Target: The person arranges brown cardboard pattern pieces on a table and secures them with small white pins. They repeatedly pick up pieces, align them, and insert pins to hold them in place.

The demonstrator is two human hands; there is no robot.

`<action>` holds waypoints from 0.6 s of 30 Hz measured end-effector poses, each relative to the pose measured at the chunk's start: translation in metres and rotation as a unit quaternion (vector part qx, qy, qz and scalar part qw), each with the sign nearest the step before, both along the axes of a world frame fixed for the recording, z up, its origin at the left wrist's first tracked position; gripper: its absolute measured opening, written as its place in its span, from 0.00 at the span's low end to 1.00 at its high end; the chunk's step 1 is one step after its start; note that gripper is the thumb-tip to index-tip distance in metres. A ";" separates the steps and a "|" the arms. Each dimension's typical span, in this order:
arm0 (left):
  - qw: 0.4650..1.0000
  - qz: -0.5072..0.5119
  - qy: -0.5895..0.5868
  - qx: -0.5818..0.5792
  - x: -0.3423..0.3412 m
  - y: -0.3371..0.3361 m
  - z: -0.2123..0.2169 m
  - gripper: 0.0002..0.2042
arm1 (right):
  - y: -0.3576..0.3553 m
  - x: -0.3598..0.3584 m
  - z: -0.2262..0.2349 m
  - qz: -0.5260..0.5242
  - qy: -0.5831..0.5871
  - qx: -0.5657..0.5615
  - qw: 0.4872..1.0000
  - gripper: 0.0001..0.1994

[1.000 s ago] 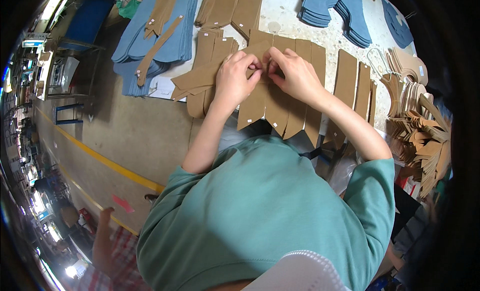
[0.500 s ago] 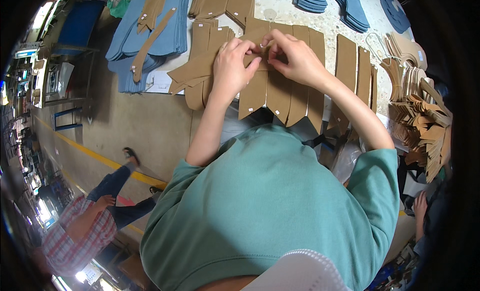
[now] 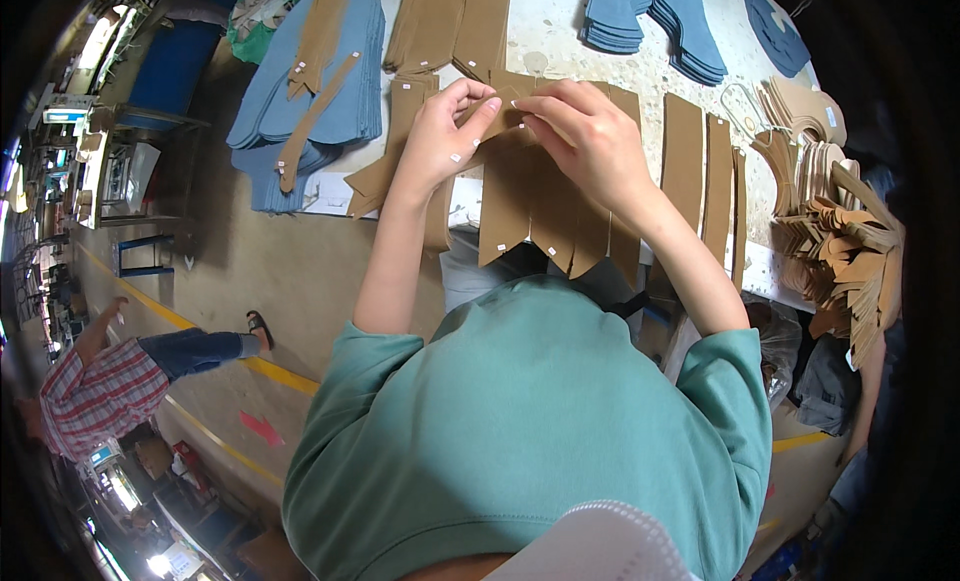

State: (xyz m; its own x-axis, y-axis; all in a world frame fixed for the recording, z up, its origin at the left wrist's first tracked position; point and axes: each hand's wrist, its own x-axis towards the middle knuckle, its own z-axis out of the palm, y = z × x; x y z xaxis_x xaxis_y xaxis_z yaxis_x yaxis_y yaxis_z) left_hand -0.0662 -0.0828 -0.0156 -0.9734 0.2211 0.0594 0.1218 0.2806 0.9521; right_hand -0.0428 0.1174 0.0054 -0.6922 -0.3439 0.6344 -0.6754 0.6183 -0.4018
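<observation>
My left hand point(image 3: 440, 139) is closed, thumb and fingers on a long brown strip point(image 3: 372, 184) that slants down to the left beneath it. Two small white stickers point(image 3: 456, 157) cling to the base of its thumb. Close beside it, my right hand point(image 3: 598, 141) has index finger and thumb nearly together, with a tiny white sticker point(image 3: 515, 103) at the index fingertip. Below both hands lie brown pieces with pointed ends point(image 3: 553, 216), side by side in stacks, small white stickers near some tips. My fingers partly hide the strip's upper end.
Blue cut pieces point(image 3: 345, 91) are stacked at the left, brown strips on top. Further brown stacks point(image 3: 430, 26) lie at the back, with blue ones point(image 3: 615, 16) beyond. Bundled brown and tan parts point(image 3: 840, 231) crowd the right. A person in a checked shirt point(image 3: 110, 391) is at left.
My left hand has turned over more, showing its thumb side and stickers. The strip's far end has shifted slightly. My right hand stays close by. The person at left has moved.
</observation>
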 end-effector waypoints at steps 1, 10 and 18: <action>0.998 -0.005 -0.043 0.037 -0.003 -0.002 0.001 0.09 | -0.004 -0.004 -0.002 0.003 -0.007 -0.011 1.000 0.05; 0.976 -0.066 -0.099 0.181 -0.001 -0.007 0.004 0.11 | -0.015 -0.023 -0.005 0.050 -0.056 -0.130 0.989 0.06; 0.997 -0.022 -0.069 0.017 -0.004 -0.012 -0.001 0.10 | -0.011 -0.024 -0.007 0.035 -0.019 -0.014 0.999 0.05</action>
State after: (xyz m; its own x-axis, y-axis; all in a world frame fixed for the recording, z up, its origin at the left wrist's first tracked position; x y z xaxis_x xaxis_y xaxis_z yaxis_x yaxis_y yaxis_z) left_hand -0.0707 -0.0951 -0.0163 -0.9623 0.2638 -0.0667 -0.0002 0.2446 0.9696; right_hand -0.0665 0.1061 -0.0016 -0.6902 -0.3750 0.6189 -0.7012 0.5578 -0.4440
